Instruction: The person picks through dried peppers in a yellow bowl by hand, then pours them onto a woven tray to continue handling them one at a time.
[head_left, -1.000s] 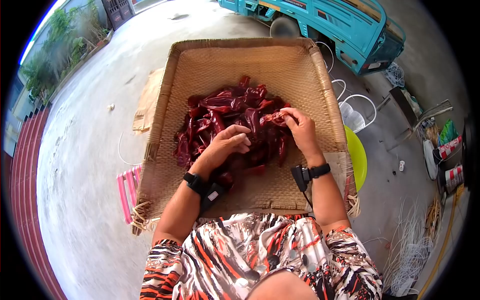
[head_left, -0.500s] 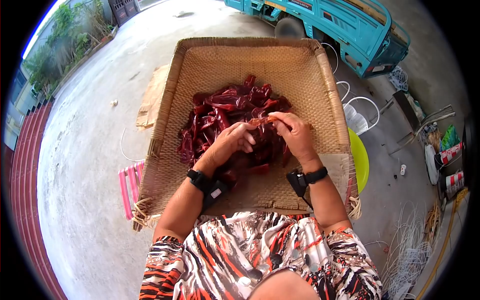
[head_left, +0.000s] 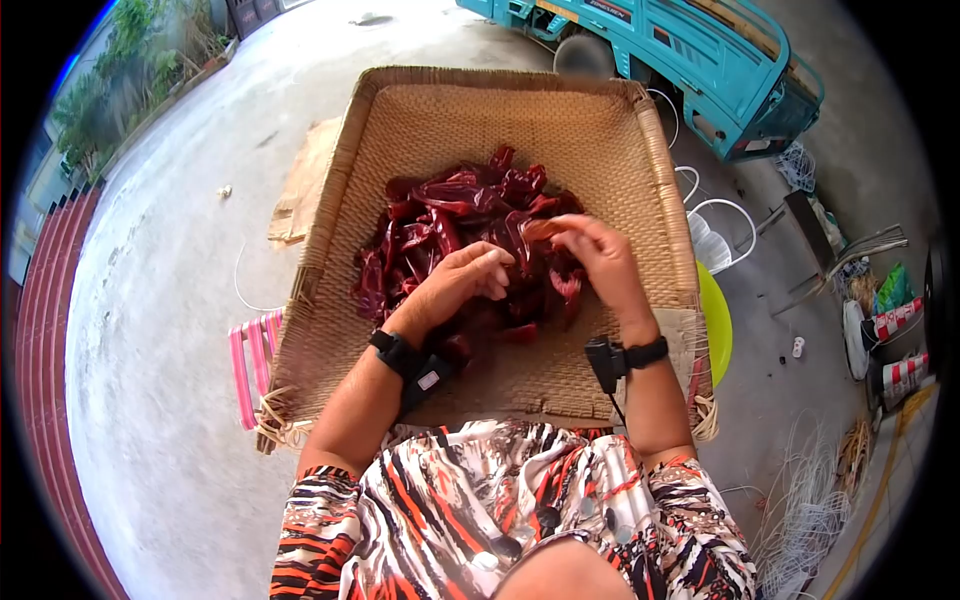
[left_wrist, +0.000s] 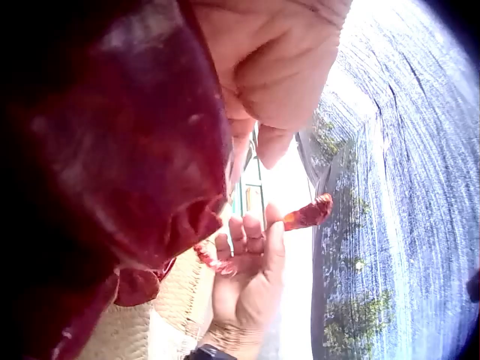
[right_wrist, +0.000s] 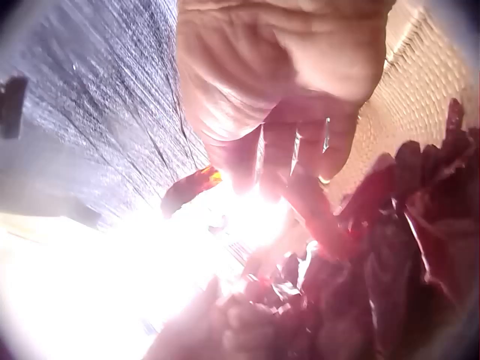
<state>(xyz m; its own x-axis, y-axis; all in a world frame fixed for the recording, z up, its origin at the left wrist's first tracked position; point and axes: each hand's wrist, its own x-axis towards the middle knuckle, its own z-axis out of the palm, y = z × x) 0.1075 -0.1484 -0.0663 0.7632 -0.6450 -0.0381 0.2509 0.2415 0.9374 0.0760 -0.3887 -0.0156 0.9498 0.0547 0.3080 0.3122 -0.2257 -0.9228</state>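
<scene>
The right hand (head_left: 600, 262) pinches 1 dried chili (head_left: 541, 229) above the chili pile (head_left: 460, 215) in the woven tray (head_left: 420, 120). The left hand (head_left: 455, 283) rests on the pile, fingers curled; whether it grips anything cannot be told.

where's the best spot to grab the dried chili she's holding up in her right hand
Probably the free end of the dried chili, which sticks out beyond the right hand. Come from the left hand side and pinch across its thin, flattish body, lightly, since it looks brittle; the other end is covered by her fingertips.
</scene>
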